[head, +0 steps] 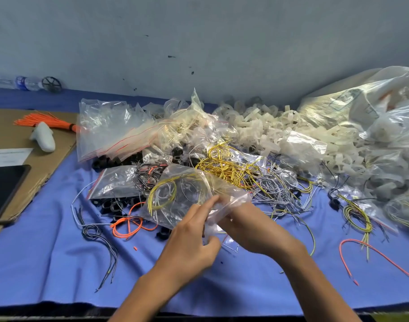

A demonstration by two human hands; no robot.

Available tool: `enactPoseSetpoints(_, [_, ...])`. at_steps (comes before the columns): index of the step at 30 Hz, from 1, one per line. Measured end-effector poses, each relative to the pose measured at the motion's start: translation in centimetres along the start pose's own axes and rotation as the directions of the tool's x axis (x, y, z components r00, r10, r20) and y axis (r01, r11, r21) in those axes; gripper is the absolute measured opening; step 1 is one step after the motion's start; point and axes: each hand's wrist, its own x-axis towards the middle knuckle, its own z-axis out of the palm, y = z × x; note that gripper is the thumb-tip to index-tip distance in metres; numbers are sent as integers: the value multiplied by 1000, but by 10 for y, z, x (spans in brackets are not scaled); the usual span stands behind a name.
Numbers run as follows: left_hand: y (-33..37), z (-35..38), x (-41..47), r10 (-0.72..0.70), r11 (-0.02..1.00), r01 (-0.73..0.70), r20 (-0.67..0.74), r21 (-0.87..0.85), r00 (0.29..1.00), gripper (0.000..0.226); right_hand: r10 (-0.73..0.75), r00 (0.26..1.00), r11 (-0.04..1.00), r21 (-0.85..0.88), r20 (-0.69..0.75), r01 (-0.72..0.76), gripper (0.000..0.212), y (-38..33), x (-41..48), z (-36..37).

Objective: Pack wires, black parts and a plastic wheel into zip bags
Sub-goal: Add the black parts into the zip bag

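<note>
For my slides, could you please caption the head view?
Left hand and right hand hold a zip bag of coiled wires over blue cloth.

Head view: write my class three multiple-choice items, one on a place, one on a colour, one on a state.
1. Where is the phone? A in a bag; B on the cardboard; C on the wheels.
2. What colour is the cloth? A green; B red; C blue.
3. What do the left hand and right hand do? A hold one zip bag; B lie flat; C lift a bottle.
Answers: B, the phone lies on the cardboard at the left; C, the cloth under the parts is blue; A, both hands hold the zip bag at its mouth.
</note>
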Motion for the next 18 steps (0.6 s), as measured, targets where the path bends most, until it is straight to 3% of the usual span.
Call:
enactPoseSetpoints(2, [2,4,4,-25,999,24,-23,-48,999,70,54,989,967,-255,134,-18,20,1,-11,-7])
enactPoseSetpoints(5, [6,11,11,-61,992,53,-67,-118,996,58,104,986,821,-571,129,-12,30,5,-25,-10])
enactPoseSetpoints(13, [6,20,17,-60,995,50,-111,-85,992,45,36,995,697,-716,90,40,24,27,-31,-31])
enactPoseSetpoints(16, [7,17,20,-67,993,56,-103,-104,992,41,-95,987,693,-703,132,161,14,25,-29,-32])
enactPoseSetpoints(18, [9,12,21,-51,991,37,-109,-128,993,36,-194,974,694,-685,118,221,20,19,-27,-32])
